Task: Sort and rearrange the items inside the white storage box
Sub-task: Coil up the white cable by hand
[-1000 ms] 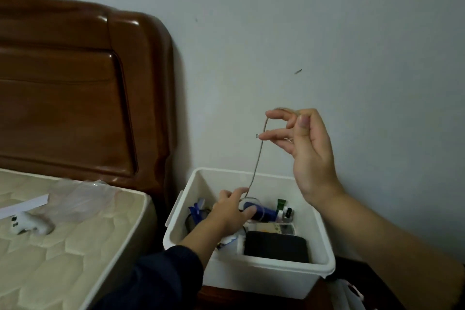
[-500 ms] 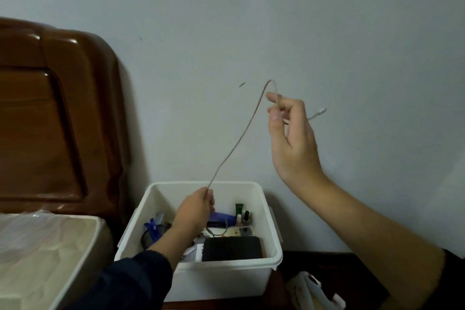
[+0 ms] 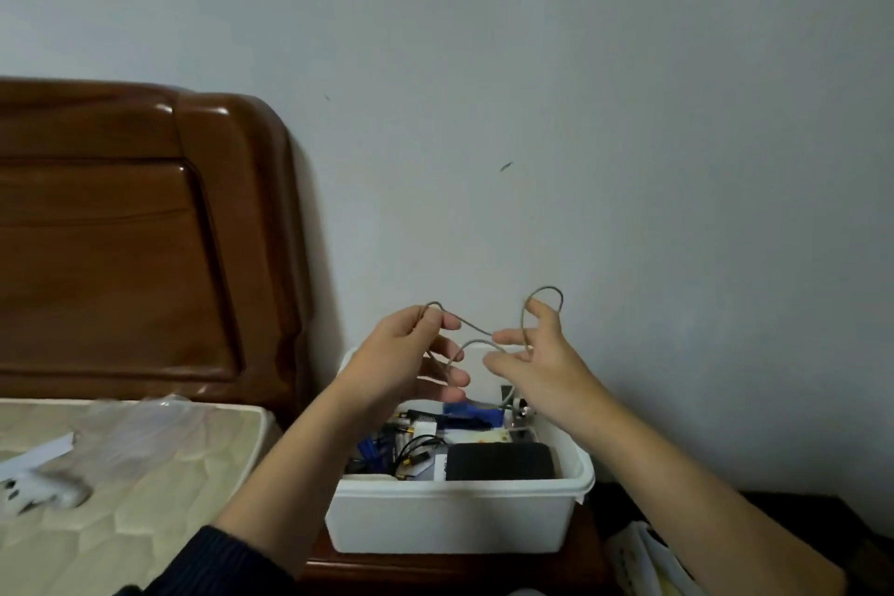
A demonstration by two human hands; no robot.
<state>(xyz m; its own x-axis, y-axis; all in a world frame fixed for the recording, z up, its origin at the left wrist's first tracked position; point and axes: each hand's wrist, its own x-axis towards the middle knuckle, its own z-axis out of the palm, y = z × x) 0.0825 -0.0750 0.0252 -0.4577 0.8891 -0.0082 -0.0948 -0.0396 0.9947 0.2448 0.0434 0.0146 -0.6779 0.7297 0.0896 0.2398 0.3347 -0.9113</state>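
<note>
A thin grey cable (image 3: 476, 334) runs between both my hands, held above the white storage box (image 3: 454, 518). My left hand (image 3: 411, 358) pinches one loop of the cable between thumb and forefinger. My right hand (image 3: 537, 358) has another loop of it wound over the raised forefinger, the other fingers spread. The box stands on a dark wooden nightstand (image 3: 435, 569) and holds a black flat case (image 3: 500, 461), a blue object (image 3: 471, 414), small black wires (image 3: 411, 448) and other small items partly hidden behind my hands.
A wooden headboard (image 3: 135, 237) and a quilted mattress (image 3: 126, 474) lie to the left, with a clear plastic bag (image 3: 140, 431) and a small white object (image 3: 29, 491) on the mattress. A white bag (image 3: 638, 557) sits right of the box. The wall stands close behind.
My right hand came down from high up to just above the box. My left hand rose out of the box to meet it. The cable, stretched before, now hangs in loops between both hands.
</note>
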